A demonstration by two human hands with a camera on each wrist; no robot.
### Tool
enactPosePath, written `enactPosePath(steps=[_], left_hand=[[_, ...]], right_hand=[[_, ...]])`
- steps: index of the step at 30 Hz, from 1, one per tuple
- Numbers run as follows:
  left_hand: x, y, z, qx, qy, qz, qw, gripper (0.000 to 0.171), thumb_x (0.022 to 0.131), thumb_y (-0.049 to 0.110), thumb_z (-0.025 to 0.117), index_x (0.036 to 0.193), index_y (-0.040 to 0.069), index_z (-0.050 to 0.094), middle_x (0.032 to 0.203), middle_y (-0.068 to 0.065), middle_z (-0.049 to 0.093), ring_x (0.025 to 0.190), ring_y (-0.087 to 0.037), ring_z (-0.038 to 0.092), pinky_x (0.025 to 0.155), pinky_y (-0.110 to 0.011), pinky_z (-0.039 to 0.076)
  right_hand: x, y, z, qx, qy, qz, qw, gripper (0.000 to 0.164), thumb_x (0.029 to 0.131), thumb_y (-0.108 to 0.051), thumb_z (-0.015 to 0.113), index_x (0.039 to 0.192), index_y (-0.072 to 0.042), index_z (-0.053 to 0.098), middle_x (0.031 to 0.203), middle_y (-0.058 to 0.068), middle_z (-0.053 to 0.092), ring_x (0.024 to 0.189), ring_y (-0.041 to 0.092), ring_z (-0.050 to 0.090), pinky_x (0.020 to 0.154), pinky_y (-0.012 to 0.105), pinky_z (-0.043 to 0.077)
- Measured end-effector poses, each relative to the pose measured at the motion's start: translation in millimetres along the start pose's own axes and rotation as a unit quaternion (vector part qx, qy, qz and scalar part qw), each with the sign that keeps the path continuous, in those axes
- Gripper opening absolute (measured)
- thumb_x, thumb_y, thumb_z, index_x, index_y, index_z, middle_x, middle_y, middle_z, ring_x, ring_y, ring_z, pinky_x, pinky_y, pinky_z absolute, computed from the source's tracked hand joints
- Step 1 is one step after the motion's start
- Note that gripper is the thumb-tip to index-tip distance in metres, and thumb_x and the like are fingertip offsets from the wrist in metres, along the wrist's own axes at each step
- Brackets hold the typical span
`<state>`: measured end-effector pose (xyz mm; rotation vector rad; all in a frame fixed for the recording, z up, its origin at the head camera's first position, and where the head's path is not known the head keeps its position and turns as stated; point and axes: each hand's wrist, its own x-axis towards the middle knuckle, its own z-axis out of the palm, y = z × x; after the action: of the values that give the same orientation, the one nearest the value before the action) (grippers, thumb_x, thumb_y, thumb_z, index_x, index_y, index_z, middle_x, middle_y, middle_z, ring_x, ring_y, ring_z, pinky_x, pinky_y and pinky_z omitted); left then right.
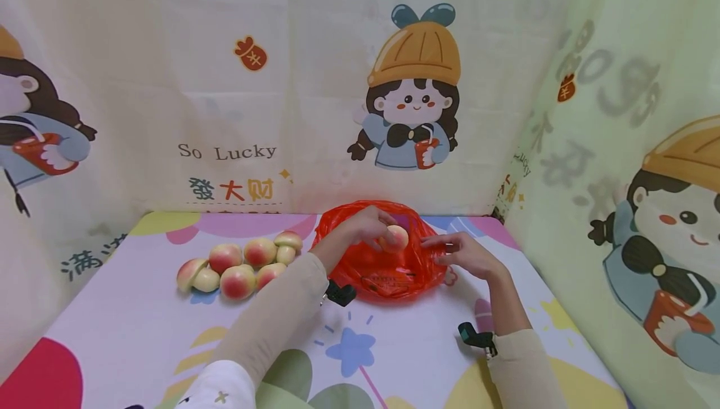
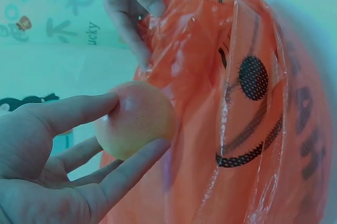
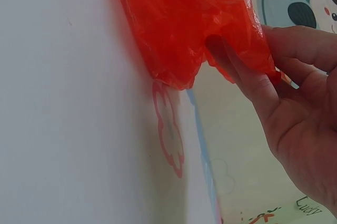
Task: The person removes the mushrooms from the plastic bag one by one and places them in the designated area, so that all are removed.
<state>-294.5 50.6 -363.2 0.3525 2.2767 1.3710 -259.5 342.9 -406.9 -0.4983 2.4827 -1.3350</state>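
A red plastic bag [image 1: 388,284] sits with its mouth spread at the back middle of the table. Over that mouth, my left hand [image 1: 368,227] pinches a round pink-and-yellow peach [image 2: 139,121] between thumb and fingertips. The fruit overlaps the bag in the left wrist view. My right hand [image 1: 467,254] holds the bag's right rim, its thumb and fingers on either side of the thin plastic [image 3: 237,29]. Black print shows on the bag's side in the left wrist view.
Left of the bag lies a group of several red-and-cream peaches [image 1: 237,282], some partly hidden by my left sleeve. A patterned cloth [image 1: 416,346] covers the table. Printed curtains [image 1: 315,115] close off the back and sides.
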Motion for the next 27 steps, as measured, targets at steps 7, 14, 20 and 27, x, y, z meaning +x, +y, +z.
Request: enactPosePath(steps=[7,14,20,27], left_hand=[[-13.1,5.4,-4.5,-0.007,-0.01,0.01,0.9999,0.051,0.087,0.016,0.084,0.134,0.013,0.067,0.126,-0.006,0.067,0.112,-0.027,0.063,0.092,-0.047,0.062],[-27.9,7.4,-8.5,-0.024,-0.023,0.019,0.9993,0.048,0.087,0.016,0.084,0.132,0.014,0.068,0.126,-0.005,0.067,0.115,-0.028,0.062,0.096,-0.051,0.06],[-42.9,5.2,-12.7,0.004,-0.018,0.028,0.9994,0.049,0.084,0.022,0.086,0.131,0.02,0.07,0.126,-0.002,0.068,0.117,-0.025,0.061,0.088,-0.046,0.063],[-58.4,5.8,-20.2,0.015,-0.013,0.051,0.9985,0.046,0.085,0.024,0.086,0.129,0.022,0.073,0.127,-0.001,0.068,0.117,-0.025,0.061,0.085,-0.044,0.063]], right_hand=[[0,-2,0,-0.006,-0.002,-0.007,1.0,0.037,0.094,-0.012,0.071,0.132,-0.014,0.073,0.138,0.016,0.065,0.121,0.034,0.059,0.089,0.044,0.062],[0,-2,1,-0.004,-0.003,-0.003,1.0,0.038,0.094,-0.011,0.071,0.132,-0.012,0.073,0.137,0.017,0.066,0.118,0.034,0.061,0.088,0.045,0.062],[0,0,3,-0.004,-0.004,-0.003,1.0,0.037,0.094,-0.012,0.072,0.131,-0.014,0.074,0.138,0.016,0.065,0.118,0.033,0.06,0.088,0.044,0.063],[0,1,1,0.005,-0.004,-0.01,1.0,0.037,0.094,-0.012,0.072,0.131,-0.013,0.074,0.139,0.016,0.064,0.118,0.032,0.061,0.087,0.044,0.063]])
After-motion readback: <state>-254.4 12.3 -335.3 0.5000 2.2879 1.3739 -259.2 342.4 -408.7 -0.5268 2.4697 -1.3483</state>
